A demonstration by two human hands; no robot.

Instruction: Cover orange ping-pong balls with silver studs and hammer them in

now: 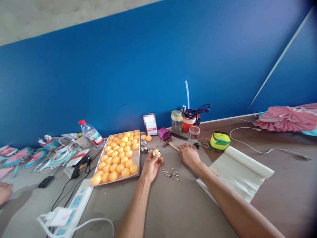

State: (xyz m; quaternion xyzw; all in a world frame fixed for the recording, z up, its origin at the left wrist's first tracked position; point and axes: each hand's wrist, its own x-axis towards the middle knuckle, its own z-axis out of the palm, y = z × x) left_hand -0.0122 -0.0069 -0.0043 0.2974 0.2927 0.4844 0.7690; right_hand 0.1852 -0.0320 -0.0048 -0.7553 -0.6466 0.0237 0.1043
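Plenty left, I'd say: the tray [137, 164] is full of plain orange balls [116, 160], only a few silvery ones [144, 145] sit beside it, and loose studs [170, 174] lie scattered on the worktop [173, 205]. The left hand [151, 165] holds a ball [156, 152] up, fingers [158, 161] curled round it, something shiny on its face. The right hand [189, 155] rests palm-down on the worktop just beside the hammer [170, 144], fingers loosely curled, not visibly gripping anything.
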